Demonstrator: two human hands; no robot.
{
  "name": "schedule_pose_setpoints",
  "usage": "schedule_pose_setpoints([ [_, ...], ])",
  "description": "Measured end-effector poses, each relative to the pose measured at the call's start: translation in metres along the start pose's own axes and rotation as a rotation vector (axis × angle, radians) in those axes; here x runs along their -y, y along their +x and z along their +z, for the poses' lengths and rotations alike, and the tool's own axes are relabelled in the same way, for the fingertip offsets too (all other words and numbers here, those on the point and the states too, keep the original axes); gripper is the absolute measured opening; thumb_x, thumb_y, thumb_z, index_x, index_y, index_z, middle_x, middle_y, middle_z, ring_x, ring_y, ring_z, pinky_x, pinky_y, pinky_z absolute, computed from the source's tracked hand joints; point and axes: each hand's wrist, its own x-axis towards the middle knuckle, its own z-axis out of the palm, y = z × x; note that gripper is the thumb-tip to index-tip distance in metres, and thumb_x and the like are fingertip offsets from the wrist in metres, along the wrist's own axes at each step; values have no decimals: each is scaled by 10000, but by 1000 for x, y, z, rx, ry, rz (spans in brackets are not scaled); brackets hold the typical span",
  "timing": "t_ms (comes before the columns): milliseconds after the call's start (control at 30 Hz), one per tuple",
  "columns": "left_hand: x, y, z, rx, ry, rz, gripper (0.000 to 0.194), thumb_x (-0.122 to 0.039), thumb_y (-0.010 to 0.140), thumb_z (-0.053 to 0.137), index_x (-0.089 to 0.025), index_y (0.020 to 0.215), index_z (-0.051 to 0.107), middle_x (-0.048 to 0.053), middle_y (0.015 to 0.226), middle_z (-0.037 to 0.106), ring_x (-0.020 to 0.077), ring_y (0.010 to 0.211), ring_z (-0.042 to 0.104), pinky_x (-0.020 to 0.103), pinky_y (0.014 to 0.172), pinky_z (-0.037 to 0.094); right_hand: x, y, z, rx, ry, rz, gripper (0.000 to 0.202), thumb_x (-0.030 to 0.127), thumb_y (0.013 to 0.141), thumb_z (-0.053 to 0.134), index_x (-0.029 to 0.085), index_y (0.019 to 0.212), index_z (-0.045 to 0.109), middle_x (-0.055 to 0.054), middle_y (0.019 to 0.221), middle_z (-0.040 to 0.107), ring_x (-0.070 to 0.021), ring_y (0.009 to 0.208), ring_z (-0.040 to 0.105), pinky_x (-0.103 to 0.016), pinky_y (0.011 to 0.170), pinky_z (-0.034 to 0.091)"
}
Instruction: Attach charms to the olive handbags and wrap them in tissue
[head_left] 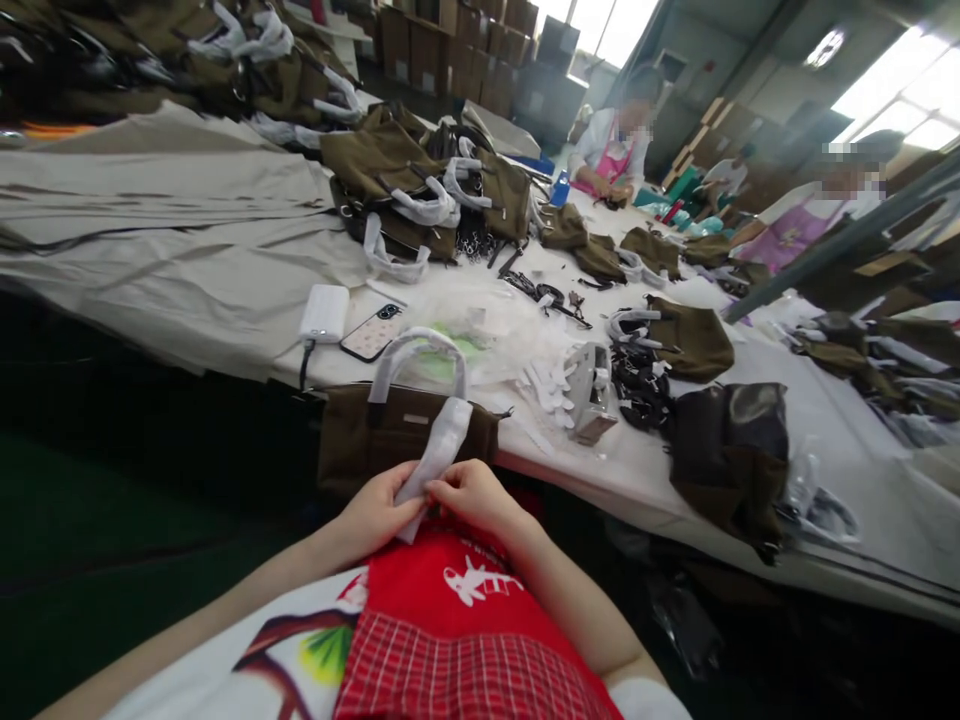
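A brown handbag lies at the table's front edge, close against my body. Its far handle arches up, wrapped in white material. The near handle, wrapped the same way, runs down between my hands. My left hand is closed around this wrapped handle from the left. From the right, my right hand pinches at the edge of the wrapping with thumb and fingers. The fingertips partly hide what is pinched. Just beyond the bag lie a patterned phone and a white power bank.
Clear plastic sheets cover the table beyond the bag. To the right stand a metal tape dispenser, black straps and a dark bag. More brown bags are piled farther back. Co-workers are across the table.
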Motion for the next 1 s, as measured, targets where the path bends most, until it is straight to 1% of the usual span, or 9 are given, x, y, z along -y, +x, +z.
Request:
schedule_pose_setpoints([
  [133,5,0,-4,-17,-30,-4,480,-477,675,747,-160,1030,682,73,957,735,305,1001,657,368,855,523,-7,7,0,4,-133,43,403,451,834,642,144,579,694,-19,490,609,-98,437,503,-214,446,335],
  [233,4,-1,-3,-38,-133,-37,475,-523,670,760,-157,965,689,62,874,733,264,894,670,315,756,531,-7,5,0,-20,-149,61,456,522,808,659,138,563,682,-26,494,609,-96,438,500,-213,432,315],
  [367,0,-3,-2,-55,-383,-147,477,-506,660,787,-154,953,656,17,682,684,134,557,595,211,506,456,-6,5,6,-27,113,49,482,591,762,678,131,620,676,-10,520,606,-74,416,444,-203,402,293],
  [467,-3,-3,-1,-42,-524,-208,446,-458,640,816,-150,905,633,-2,605,643,99,457,533,188,428,408,-5,8,13,-19,347,67,550,678,697,681,131,653,668,-6,538,610,-70,394,435,-202,386,305],
  [567,-4,-4,0,-34,-584,-225,429,-417,621,839,-149,874,620,-20,555,608,86,422,502,177,403,394,-5,9,13,-12,359,93,565,695,666,693,132,627,667,-11,518,603,-77,368,435,-209,368,308],
  [700,-2,-7,1,-26,-595,-239,431,-395,629,842,-161,908,613,-29,546,605,85,413,495,168,392,383,-4,7,10,15,227,137,576,703,676,683,136,578,650,-17,472,574,-99,374,474,-214,374,330],
  [800,3,-8,-2,15,-619,-227,342,-389,679,809,-155,842,619,-24,540,590,79,408,490,161,389,372,-7,8,13,49,264,131,638,772,643,647,136,588,638,-18,480,571,-106,391,491,-217,392,349],
  [900,4,-9,-3,112,-702,-275,253,-335,719,767,-134,710,614,-25,508,534,49,372,417,151,369,327,-11,8,17,77,385,56,688,816,597,632,129,637,646,-15,535,589,-100,424,492,-223,434,386],
  [1000,0,-9,-5,203,-722,-315,231,-304,715,739,-136,639,599,-44,476,467,31,340,309,160,344,271,-7,1,9,116,295,-54,644,765,676,623,126,723,686,-23,621,632,-124,529,542,-240,525,432],
])
